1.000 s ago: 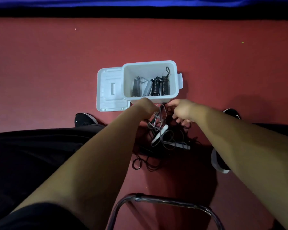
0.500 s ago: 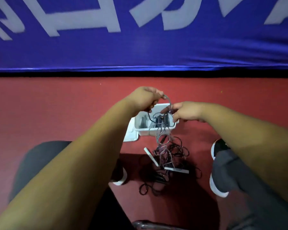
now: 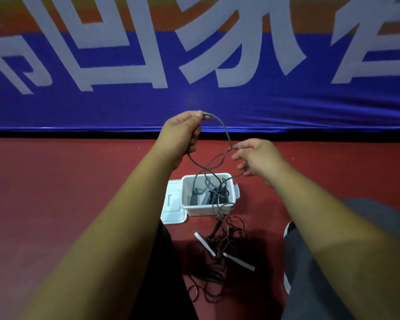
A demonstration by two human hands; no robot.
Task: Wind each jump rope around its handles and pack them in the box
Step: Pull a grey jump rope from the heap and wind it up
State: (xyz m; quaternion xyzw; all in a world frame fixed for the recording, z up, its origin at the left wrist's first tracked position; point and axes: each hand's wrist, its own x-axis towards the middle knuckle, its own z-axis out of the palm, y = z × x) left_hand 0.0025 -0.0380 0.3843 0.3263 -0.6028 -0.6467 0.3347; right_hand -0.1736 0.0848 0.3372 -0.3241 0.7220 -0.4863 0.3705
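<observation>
A grey jump rope cord (image 3: 224,130) arcs between my two raised hands. My left hand (image 3: 183,132) pinches one part of it up high, and my right hand (image 3: 254,158) pinches it lower to the right. The cord hangs down in loops over the white box (image 3: 208,210), which stands open on the red floor and holds wound ropes (image 3: 215,196). Below the box lies a tangled pile of dark ropes (image 3: 222,255) with two white handles (image 3: 204,243).
The box's lid (image 3: 173,206) lies flat to its left. A blue banner (image 3: 194,93) with large white characters hangs along the back. My legs in dark trousers and a shoe (image 3: 286,229) flank the rope pile.
Both hands have risen from the floor pile, lifting the grey cord and drawing it apart. My view has tilted upward, bringing more of the banner into sight.
</observation>
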